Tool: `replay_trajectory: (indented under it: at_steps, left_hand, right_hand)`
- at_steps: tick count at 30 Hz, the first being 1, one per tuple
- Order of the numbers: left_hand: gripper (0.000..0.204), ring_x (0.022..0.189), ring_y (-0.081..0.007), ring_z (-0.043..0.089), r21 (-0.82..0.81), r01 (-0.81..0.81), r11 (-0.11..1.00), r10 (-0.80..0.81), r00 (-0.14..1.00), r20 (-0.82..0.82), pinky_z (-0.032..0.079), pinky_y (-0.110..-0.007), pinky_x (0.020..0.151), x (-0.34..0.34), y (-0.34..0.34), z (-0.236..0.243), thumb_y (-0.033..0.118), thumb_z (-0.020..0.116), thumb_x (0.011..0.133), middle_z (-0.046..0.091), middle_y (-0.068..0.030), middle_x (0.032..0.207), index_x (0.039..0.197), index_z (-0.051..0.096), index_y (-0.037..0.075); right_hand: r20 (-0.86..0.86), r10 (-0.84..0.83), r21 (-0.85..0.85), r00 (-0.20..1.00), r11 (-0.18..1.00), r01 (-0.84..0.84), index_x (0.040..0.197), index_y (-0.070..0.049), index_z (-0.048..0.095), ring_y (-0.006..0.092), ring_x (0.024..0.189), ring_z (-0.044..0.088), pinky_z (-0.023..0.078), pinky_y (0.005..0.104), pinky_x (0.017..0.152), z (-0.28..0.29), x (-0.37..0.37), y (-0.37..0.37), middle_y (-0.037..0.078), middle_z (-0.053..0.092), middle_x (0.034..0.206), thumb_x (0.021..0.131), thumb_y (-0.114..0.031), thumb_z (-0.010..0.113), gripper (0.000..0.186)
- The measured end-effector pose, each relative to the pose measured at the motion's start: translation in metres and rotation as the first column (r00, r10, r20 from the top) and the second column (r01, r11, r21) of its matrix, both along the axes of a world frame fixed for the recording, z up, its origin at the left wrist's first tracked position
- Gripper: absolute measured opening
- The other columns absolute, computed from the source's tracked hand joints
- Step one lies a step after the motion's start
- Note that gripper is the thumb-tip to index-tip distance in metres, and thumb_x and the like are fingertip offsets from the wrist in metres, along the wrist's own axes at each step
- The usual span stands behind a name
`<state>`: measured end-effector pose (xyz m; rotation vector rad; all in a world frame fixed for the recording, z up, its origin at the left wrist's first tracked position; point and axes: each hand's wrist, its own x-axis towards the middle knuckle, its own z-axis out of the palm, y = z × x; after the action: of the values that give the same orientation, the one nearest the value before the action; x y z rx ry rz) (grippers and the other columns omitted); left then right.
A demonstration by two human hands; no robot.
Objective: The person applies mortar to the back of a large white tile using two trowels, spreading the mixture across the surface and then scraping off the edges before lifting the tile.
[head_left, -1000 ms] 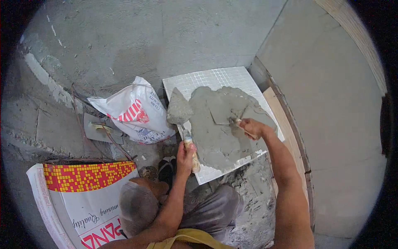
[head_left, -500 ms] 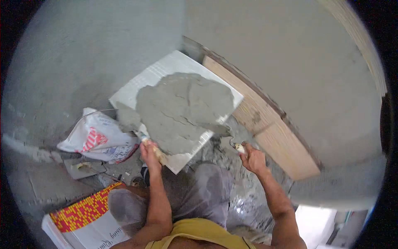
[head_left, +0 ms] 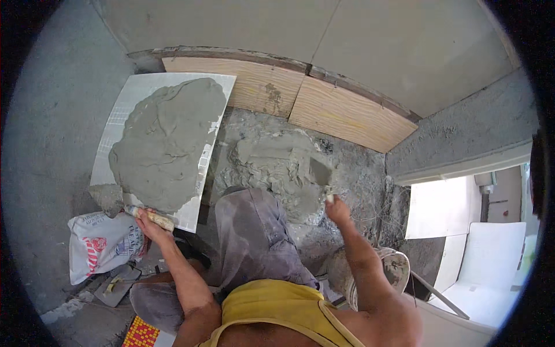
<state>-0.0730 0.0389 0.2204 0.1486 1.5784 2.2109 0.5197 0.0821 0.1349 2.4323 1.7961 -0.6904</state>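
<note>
A white tile (head_left: 115, 121) leans at the left, tilted, with a thick spread of grey mortar (head_left: 170, 139) over most of its face. My left hand (head_left: 151, 228), at the tile's lower edge, is closed round the pale handle of a broad scraper (head_left: 107, 198), whose blade is coated in mortar. To the right, my right hand (head_left: 339, 211) grips a trowel (head_left: 321, 172) by its handle. The trowel's blade lies on a heap of wet mortar (head_left: 272, 159) on the floor, beyond my knee.
Wooden boards (head_left: 347, 113) line the base of the far wall. A white bag (head_left: 101, 243) and a flat trowel (head_left: 118, 285) lie at the left. By my right arm stands a mortar-stained bucket (head_left: 396, 269). White panels (head_left: 442, 205) are at the right; a patterned red-yellow box (head_left: 140, 332) is near.
The view has swung right, so the tile now appears farther left. My right hand has moved its trowel from the tile's edge to the mortar heap. Both tools are still held.
</note>
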Motion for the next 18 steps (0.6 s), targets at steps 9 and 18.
replay_trajectory:
  at_steps: [9, 18]
  left_hand:
    - [0.028, 0.075, -0.0134, 0.053, -0.024, -0.033, 0.999, 0.033, 0.999, 0.031, 0.046, -0.031, 0.068, -0.008, -0.005, 0.006, 0.032, 0.063, 0.094, 0.054, -0.0016, 0.084, 0.107, 0.052, 0.010]
    - [0.025, 0.077, -0.0127, 0.053, -0.008, -0.010, 1.000, 0.010, 1.000, 0.017, 0.046, -0.030, 0.068, -0.005, -0.004, -0.005, 0.030, 0.062, 0.095, 0.055, -0.0012, 0.085, 0.107, 0.053, 0.010]
  right_hand:
    - [-0.066, 0.190, 0.025, 0.980, 0.982, -0.188, 0.121, -0.001, 0.051, 0.0451, 0.097, 0.063, 0.049, 0.0534, 0.082, 0.030, -0.012, -0.077, 0.027, 0.065, 0.102, 0.091, -0.037, 0.054, 0.047]
    - [-0.583, -0.138, -0.050, 0.800, 0.990, 0.134, 0.102, 0.004, 0.056, 0.0295, 0.062, 0.064, 0.053, 0.0438, 0.059, -0.047, -0.114, 0.004, 0.019, 0.064, 0.077, 0.092, -0.042, 0.058, 0.047]
